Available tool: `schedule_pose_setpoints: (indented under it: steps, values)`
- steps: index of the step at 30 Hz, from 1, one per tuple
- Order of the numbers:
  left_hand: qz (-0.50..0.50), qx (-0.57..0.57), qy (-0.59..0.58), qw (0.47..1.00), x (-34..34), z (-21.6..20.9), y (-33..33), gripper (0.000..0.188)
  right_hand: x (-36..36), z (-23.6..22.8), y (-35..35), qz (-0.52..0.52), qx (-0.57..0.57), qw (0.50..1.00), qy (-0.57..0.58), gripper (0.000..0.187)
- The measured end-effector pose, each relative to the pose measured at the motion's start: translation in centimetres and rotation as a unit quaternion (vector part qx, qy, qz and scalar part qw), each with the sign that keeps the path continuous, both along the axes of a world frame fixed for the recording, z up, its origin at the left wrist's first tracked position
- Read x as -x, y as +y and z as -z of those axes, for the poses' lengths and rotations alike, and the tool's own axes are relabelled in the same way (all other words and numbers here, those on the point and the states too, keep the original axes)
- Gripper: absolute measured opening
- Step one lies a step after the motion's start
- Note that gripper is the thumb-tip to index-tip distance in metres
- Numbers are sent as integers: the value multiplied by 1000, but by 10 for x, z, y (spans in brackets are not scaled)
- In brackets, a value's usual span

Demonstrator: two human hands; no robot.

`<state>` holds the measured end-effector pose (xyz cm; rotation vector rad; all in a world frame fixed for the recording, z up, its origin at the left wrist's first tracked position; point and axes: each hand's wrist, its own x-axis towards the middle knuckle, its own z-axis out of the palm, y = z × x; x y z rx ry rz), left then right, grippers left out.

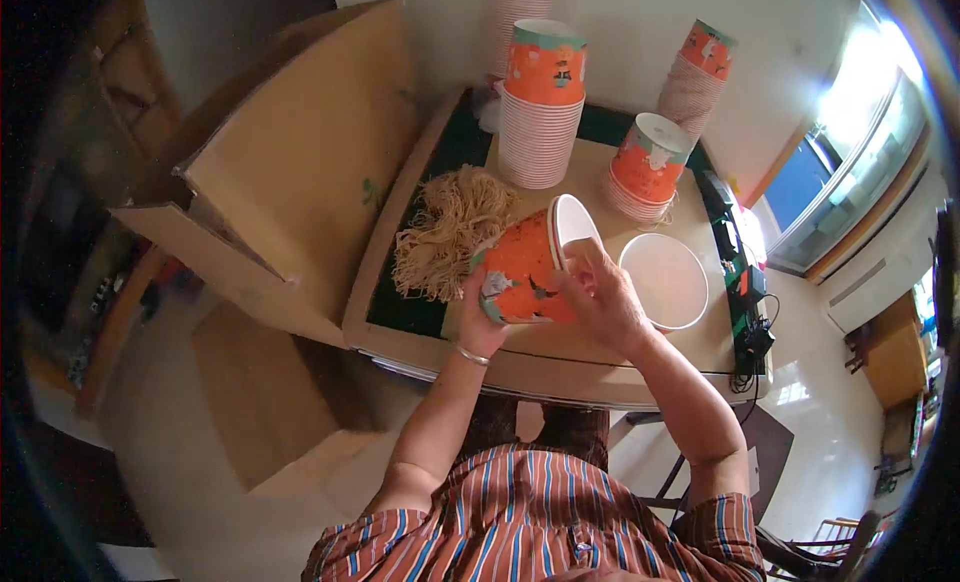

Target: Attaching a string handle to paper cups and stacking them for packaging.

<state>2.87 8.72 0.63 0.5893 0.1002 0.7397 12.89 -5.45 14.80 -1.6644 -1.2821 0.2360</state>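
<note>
An orange paper bucket (525, 267) with green and white printed figures is tilted above the table's front, its white mouth facing up and right. Its rim looks double, as if one bucket sits inside another. My left hand (478, 317) wraps round its base from the left, the fingers partly hidden behind it. At the mouth, my right hand (607, 300) grips the rim, some fingers inside. Just right of that hand stands another paper bucket (665, 277), upright with its white inside showing. Left of the held bucket lies a heap of beige strings (455, 232).
Tall stacks of upside-down paper buckets (542, 132) rise at the table's back, with a shorter stack (645, 172) at right. A large cardboard box (310, 152) stands against the left side. Power strips and black cables (752, 327) line the right edge.
</note>
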Motion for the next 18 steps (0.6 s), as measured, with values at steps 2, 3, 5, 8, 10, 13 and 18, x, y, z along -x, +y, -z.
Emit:
schedule_pose_setpoints:
  steps: [2, 3, 5, 8, 10, 13, 18]
  values:
    - [32, 22, -12, 999, 0, 6, 6, 59, 1, -6, -2, -8, 41, 999, -3, 13]
    - [67, 45, -27, 996, -1, 7, 8, 60, 1, -8, -4, -14, 82, 996, -8, 11]
    - [40, 33, -7, 999, -2, 10, 5, 61, -3, 1, -6, -8, 64, 997, -31, 11]
    - [36, 28, -6, 999, -7, 19, 9, 63, -1, 14, -2, 29, 45, 995, -81, 12]
    - [58, 38, -23, 997, -6, 22, 12, 63, 1, 16, 0, 60, 48, 992, -104, 12]
    - [56, 54, -1, 997, -1, 17, 12, 62, -2, 7, 1, 73, 53, 982, -164, 13]
    - [37, -15, -11, 999, -5, -26, 5, 56, -12, 0, 10, 108, -24, 960, -259, 8]
